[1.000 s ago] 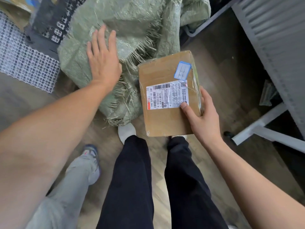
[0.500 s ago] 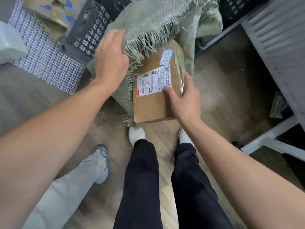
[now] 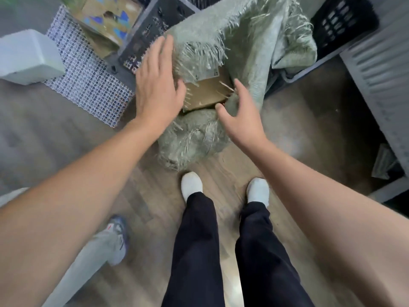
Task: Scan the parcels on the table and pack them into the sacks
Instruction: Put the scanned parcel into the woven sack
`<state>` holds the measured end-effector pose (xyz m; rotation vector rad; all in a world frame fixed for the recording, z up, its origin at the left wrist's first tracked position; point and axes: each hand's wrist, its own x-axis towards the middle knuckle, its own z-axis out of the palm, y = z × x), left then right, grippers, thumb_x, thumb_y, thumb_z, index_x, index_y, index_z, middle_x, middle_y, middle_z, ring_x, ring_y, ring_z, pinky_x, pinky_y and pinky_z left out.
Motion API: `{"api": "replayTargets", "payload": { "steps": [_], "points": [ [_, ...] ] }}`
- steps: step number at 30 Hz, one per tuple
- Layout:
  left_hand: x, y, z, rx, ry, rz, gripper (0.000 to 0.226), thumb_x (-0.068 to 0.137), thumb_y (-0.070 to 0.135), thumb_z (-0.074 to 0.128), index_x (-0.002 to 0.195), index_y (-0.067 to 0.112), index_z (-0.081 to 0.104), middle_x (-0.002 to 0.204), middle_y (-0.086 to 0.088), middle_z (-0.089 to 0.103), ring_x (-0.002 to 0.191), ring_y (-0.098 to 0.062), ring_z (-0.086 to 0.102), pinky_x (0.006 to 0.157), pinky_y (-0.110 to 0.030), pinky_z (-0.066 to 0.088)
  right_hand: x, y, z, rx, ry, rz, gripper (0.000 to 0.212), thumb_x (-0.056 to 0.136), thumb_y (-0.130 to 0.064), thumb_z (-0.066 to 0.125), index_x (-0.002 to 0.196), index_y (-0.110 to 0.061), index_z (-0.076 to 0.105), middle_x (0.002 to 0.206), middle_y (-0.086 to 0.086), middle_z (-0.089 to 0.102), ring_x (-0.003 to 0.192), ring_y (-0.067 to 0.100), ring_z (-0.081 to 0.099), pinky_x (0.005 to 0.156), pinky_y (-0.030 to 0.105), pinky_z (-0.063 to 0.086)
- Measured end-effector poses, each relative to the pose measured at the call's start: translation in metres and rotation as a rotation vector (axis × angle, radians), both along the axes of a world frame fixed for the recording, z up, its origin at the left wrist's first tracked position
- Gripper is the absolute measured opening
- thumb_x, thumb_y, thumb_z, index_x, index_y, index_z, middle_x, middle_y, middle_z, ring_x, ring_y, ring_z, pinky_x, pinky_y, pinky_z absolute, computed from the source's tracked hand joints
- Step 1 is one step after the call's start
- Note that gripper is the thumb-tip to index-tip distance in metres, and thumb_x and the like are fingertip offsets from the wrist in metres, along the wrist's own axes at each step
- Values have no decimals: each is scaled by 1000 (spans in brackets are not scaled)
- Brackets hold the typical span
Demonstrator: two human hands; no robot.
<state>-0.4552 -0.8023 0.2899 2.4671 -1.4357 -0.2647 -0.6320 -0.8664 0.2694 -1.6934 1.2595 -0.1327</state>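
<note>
parcel (image 3: pixel 207 95): half inside frayed mouth of sack (image 3: pixel 243 45)
left hand (image 3: pixel 158 85): grip wide, on fringe
right hand (image 3: pixel 240 116): grip wide, empty, beside parcel

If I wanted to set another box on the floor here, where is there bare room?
Bare floor lies right of the green sack, up to the grey slatted unit. Another patch lies below the white mesh basket, left of the left forearm. Crowded at the sack's mouth: left hand, right hand, parcel, black crate.
</note>
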Motion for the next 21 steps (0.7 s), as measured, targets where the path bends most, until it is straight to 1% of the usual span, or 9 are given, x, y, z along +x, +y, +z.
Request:
{"api": "replayTargets", "payload": {
  "steps": [3, 5, 6, 8, 10, 12, 14, 17, 21],
  "points": [
    [-20, 23, -10, -72, -150, -151, 61, 91, 19, 50, 148, 5, 35, 155, -18, 30, 144, -33, 27, 116, -48, 27, -6, 6, -6, -160, 24, 175, 62, 96, -27, 61, 149, -7, 38, 149, 9, 47, 136, 21, 43, 114, 28, 30],
    [-33, 38, -23, -120, -116, -366, 49, 87, 12, 52, 134, 0, 52, 143, -21, 46, 134, -36, 42, 108, -47, 38, -7, 4, -18, -257, 80, 367, 56, 92, -29, 58, 140, -1, 50, 136, 17, 56, 128, 32, 51, 110, 39, 37],
    [-38, 46, -33, -90, -83, -473, 45, 85, 10, 51, 128, 0, 57, 137, -20, 52, 129, -36, 48, 104, -45, 42, -5, 1, -24, -293, 125, 473, 56, 91, -30, 56, 138, 0, 52, 135, 18, 57, 131, 36, 49, 111, 44, 36],
    [-45, 56, -52, 92, -67, -602, 45, 83, 11, 54, 126, 1, 58, 131, -17, 57, 124, -34, 53, 100, -43, 45, -4, -5, -32, -314, 261, 661, 56, 95, -33, 54, 144, -6, 47, 146, 13, 51, 143, 34, 36, 118, 49, 25],
    [-50, 62, -63, 344, -59, -551, 49, 90, 20, 58, 136, 2, 51, 139, -18, 51, 132, -34, 45, 107, -46, 40, -7, -7, -40, -333, 373, 778, 57, 99, -40, 49, 150, -16, 40, 151, 7, 47, 147, 28, 29, 120, 48, 16],
    [-51, 63, -66, 629, -28, -337, 56, 101, 37, 41, 149, 8, 34, 156, -17, 29, 144, -36, 27, 114, -51, 26, -13, -8, -44, -313, 504, 802, 59, 99, -48, 43, 151, -22, 37, 148, 7, 49, 142, 30, 36, 119, 50, 18],
    [-51, 63, -64, 717, 5, -165, 57, 103, 44, 30, 150, 12, 29, 158, -16, 24, 143, -38, 26, 112, -54, 26, -23, -7, -45, -258, 616, 742, 57, 99, -52, 40, 148, -23, 39, 143, 11, 53, 133, 35, 45, 116, 50, 24],
    [-58, 60, -51, 621, 1, -189, 53, 103, 43, 30, 145, 11, 37, 153, -16, 32, 136, -36, 37, 106, -51, 36, -38, -4, -39, -240, 599, 638, 52, 99, -49, 42, 141, -19, 47, 137, 12, 57, 129, 34, 49, 112, 47, 31],
    [-72, 41, -16, 517, 4, -273, 47, 102, 41, 35, 137, 11, 46, 138, -12, 48, 129, -30, 45, 98, -46, 41, -45, -6, -1, -237, 466, 518, 54, 98, -43, 47, 146, -17, 44, 140, 11, 54, 133, 31, 45, 110, 45, 34]
  ]
}}
